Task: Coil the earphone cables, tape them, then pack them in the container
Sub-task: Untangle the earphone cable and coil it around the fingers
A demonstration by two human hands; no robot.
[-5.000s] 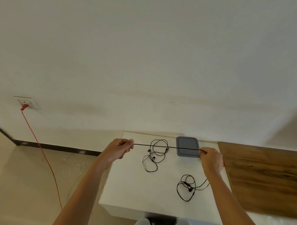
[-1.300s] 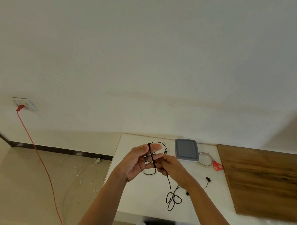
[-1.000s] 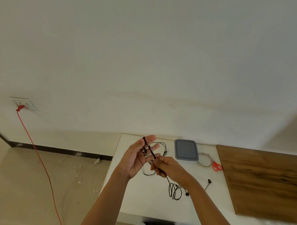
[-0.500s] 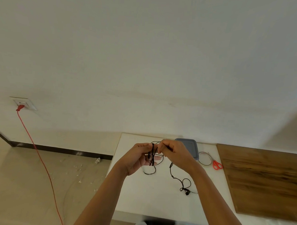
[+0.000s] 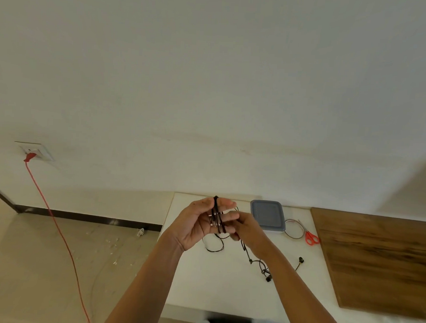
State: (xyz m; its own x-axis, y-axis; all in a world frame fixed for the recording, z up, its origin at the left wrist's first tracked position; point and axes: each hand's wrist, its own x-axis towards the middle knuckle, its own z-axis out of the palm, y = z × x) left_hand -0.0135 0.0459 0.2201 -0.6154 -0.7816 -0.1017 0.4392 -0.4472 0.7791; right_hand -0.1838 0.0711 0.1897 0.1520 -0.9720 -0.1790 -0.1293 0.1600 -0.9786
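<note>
My left hand [image 5: 199,224] is raised palm up over the white table [image 5: 225,291], its fingers spread, with a black earphone cable [image 5: 218,217] wound around them in several turns. My right hand [image 5: 246,232] pinches the same cable just right of the coil. The loose tail of that cable [image 5: 260,266] hangs down to the table, with its earbuds lying there. A second black earphone cable [image 5: 213,245] lies on the table under my hands, partly hidden. The grey lidded container [image 5: 268,215] sits at the back of the table.
A clear tape roll [image 5: 294,229] and red-handled scissors [image 5: 311,237] lie right of the container. A wooden board [image 5: 378,261] covers the right side. A red power cord [image 5: 57,230] runs from a wall socket [image 5: 35,150] down across the floor at left.
Since five seconds ago the cable went from stretched straight between both hands to wound around my left fingers. In the last half second my right hand came down below the coil, shortening the tail.
</note>
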